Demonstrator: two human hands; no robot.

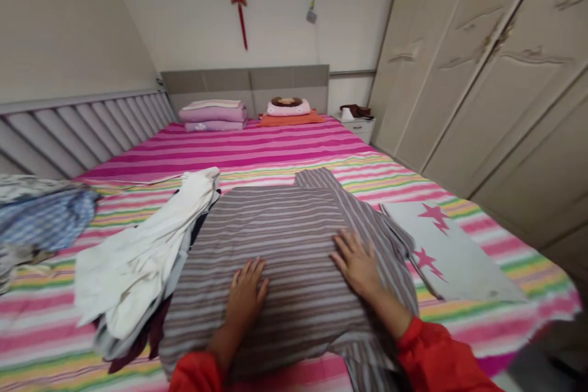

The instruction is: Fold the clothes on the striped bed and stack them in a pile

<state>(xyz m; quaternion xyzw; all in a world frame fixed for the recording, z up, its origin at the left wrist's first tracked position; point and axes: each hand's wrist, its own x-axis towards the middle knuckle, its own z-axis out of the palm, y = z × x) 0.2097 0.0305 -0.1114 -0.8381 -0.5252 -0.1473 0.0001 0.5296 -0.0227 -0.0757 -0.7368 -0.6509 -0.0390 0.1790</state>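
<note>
A grey-brown striped shirt [285, 226] lies spread out on the bed in front of me, one sleeve pointing away at the top and another bunched near the bottom right. My left hand [247, 295] rests on its lower middle with the fingers stretched out. Flat on the right part of the shirt is my right hand [357, 262], fingers spread. Neither hand grips the cloth. Just left of the shirt is a pile of garments topped by a white one [147, 251]. To the right lies a pale folded garment with pink stars [452, 257], partly touching the shirt's edge.
Blue checked clothes [50, 214] lie at the far left beside the bed rail [82, 128]. Folded pink bedding [214, 115] and a pillow stack [288, 109] sit by the headboard [275, 82]. A wardrobe [478, 73] and a small nightstand [361, 127] stand on the right.
</note>
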